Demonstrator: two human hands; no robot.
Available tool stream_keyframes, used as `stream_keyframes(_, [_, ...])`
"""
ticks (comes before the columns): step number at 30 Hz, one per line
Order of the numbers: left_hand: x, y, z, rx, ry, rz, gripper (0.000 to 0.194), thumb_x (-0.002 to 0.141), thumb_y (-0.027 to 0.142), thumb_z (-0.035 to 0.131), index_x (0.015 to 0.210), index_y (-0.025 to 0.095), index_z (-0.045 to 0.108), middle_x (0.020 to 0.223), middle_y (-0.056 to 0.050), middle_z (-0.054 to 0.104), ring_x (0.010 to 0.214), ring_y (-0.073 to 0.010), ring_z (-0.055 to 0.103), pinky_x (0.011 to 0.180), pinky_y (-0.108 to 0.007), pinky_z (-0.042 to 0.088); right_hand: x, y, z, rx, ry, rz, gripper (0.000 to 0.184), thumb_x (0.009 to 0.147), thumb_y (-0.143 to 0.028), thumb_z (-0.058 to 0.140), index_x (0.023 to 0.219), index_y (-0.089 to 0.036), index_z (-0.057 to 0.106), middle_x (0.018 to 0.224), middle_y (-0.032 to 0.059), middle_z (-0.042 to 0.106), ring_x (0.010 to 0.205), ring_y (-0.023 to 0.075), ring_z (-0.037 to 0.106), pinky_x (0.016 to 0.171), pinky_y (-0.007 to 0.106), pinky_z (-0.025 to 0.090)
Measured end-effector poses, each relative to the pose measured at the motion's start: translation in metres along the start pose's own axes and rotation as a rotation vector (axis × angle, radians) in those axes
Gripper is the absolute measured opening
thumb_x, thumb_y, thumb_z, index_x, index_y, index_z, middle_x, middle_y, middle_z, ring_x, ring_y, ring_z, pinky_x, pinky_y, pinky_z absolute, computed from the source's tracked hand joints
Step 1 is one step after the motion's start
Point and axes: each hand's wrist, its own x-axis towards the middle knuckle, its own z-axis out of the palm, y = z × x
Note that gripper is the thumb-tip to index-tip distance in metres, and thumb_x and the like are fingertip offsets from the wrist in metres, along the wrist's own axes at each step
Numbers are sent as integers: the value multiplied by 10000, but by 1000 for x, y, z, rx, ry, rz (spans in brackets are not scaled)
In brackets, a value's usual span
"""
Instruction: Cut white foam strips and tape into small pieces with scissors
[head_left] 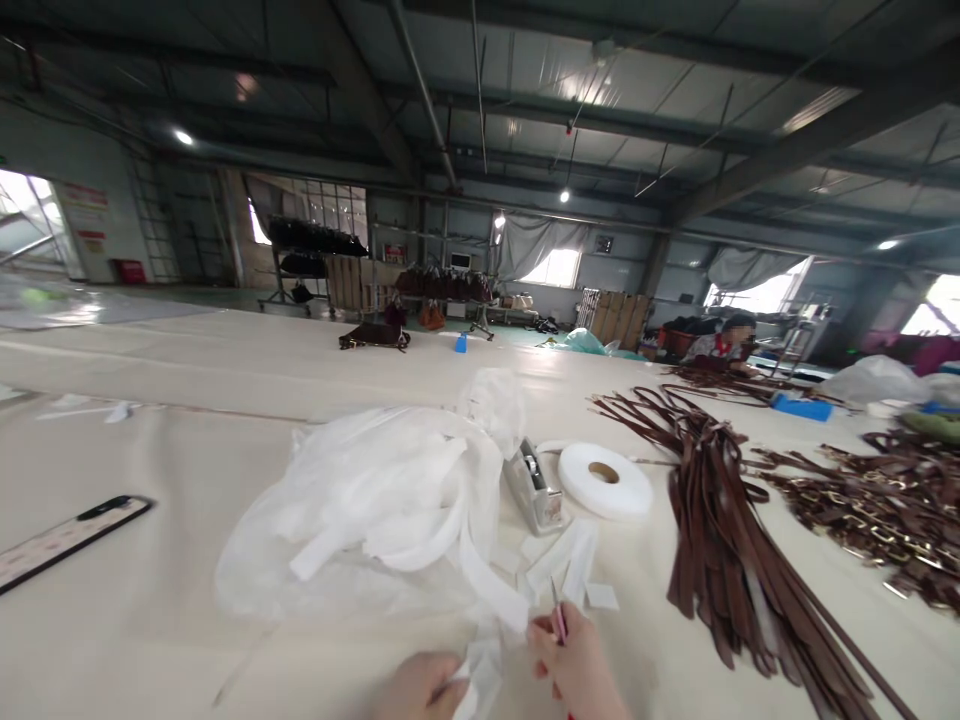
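At the bottom edge, my left hand [424, 685] is closed on a white strip [484, 665], partly hidden by the fingers. My right hand [574, 655], just to the right, grips a small pink-handled tool [559, 622] with a thin pointed metal tip; I cannot tell whether it is scissors. Loose white cut pieces [574, 560] lie beyond that hand. A clear plastic bag [259, 560] holding long white strips [420, 545] lies ahead of both hands, one strip trailing out to the right hand. A tape dispenser [536, 490] stands beside a white roll [626, 480].
Brown leather straps [720, 540] are heaped at the right, with more straps with gold metal hardware [892, 510] beyond. A phone [75, 540] lies at the left. Far back on the table are a dark bag [375, 336] and a blue object [460, 344]. Another person [724, 345] sits at the far right.
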Motion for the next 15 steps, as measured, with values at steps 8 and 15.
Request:
stream_keyframes(8, [14, 14, 12, 74, 115, 189, 319, 902, 385, 420, 919, 220, 693, 1430, -56, 476, 1309, -258, 408, 1128, -355, 277, 40, 16, -82, -163, 173, -100, 25, 769, -248, 551, 747, -237, 552, 745, 61, 703, 673, 233, 639, 628, 320, 418])
stream_keyframes(15, [68, 33, 25, -53, 74, 125, 450, 883, 335, 454, 1274, 151, 581, 1352, -140, 554, 1353, -283, 392, 1168, -404, 206, 50, 30, -69, -215, 249, -117, 108, 718, -149, 510, 759, -239, 554, 728, 77, 651, 780, 285, 630, 683, 359, 411])
